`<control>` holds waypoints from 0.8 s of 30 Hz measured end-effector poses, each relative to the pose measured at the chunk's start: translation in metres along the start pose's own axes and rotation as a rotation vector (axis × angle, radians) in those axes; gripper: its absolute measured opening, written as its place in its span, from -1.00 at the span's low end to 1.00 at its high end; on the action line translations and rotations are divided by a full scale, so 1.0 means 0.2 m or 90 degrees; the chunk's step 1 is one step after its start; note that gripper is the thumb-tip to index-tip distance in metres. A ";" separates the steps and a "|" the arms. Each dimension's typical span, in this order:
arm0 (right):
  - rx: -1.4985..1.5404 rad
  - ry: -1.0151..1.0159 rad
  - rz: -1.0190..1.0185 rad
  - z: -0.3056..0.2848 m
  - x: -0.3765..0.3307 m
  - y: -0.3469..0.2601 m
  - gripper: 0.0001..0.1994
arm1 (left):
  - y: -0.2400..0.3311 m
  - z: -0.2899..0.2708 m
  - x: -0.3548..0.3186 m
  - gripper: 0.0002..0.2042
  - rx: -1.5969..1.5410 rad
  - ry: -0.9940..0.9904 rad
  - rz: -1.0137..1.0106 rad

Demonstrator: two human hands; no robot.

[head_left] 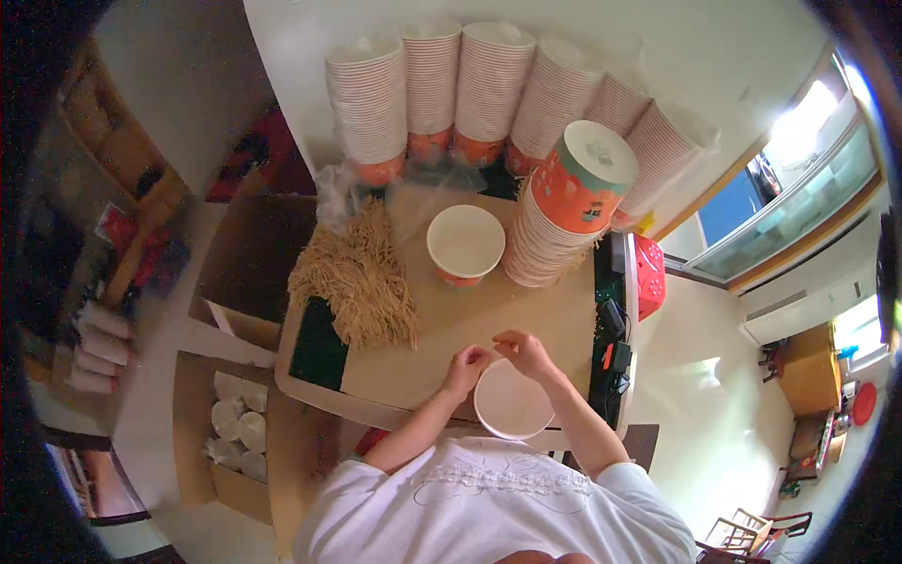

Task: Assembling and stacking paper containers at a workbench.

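Both my left hand (467, 365) and right hand (524, 352) pinch the far rim of the white paper bowl (513, 400), each grip pressed together to steady it on the counter (451, 320).

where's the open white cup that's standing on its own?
In the head view the open white cup stands upright mid-table, between the pile of tan noodle-like strands on its left and the leaning cup stack on its right, beyond both hands.

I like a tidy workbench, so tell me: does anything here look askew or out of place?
Yes. The stack of paper cups beside the open cup leans sideways, bending right at its top. A loose heap of straw-like strands sprawls over the cardboard sheet. Nothing looks spilled or damaged.
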State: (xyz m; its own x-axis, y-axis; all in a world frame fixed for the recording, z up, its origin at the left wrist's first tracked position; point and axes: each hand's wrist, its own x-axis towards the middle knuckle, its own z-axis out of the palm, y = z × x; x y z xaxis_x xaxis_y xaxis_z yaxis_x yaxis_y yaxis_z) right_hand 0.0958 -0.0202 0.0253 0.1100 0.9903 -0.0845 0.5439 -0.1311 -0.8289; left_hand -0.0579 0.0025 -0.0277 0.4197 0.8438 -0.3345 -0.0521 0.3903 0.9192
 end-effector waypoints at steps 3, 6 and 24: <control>0.035 -0.001 0.027 0.01 0.01 0.02 -0.84 | -0.01 0.00 0.01 -0.95 -0.027 -0.010 0.005; 0.027 0.010 0.003 0.00 0.02 0.01 -0.86 | -0.01 -0.01 0.00 -0.93 -0.018 -0.024 0.013; -0.048 0.043 -0.060 0.07 -0.06 -0.04 -0.94 | 0.24 -0.11 -0.05 -0.89 0.547 -0.111 0.378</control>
State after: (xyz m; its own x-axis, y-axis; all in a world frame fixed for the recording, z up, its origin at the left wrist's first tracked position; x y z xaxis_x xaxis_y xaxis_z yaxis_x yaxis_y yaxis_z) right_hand 0.0777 -0.0296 0.0258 0.1096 0.9935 0.0313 0.6150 -0.0430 -0.7873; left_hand -0.0847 0.0205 0.0150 0.6649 0.7228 0.1881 0.3390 -0.5165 0.7863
